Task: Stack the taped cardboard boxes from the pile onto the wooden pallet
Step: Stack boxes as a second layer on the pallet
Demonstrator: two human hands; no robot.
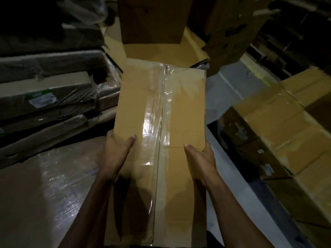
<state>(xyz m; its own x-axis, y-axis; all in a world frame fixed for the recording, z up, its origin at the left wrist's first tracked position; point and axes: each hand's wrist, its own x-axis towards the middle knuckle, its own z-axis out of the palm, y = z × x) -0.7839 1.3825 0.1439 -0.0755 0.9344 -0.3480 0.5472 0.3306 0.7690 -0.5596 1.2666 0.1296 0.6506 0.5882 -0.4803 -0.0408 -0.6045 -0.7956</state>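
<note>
Carrying step: left hand (114,149) and right hand (202,154), thumbs pressed on top, clasped the long tan tape-sealed cardboard box (161,122) at frame centre. Next would likely be lowering it squarely; no pallet was discernible.

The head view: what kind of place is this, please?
Probably a warehouse or storeroom. The hands hold a taped cardboard box; flat shrink-wrapped packages are stacked at the left, and more cardboard boxes lie at the right.
</note>
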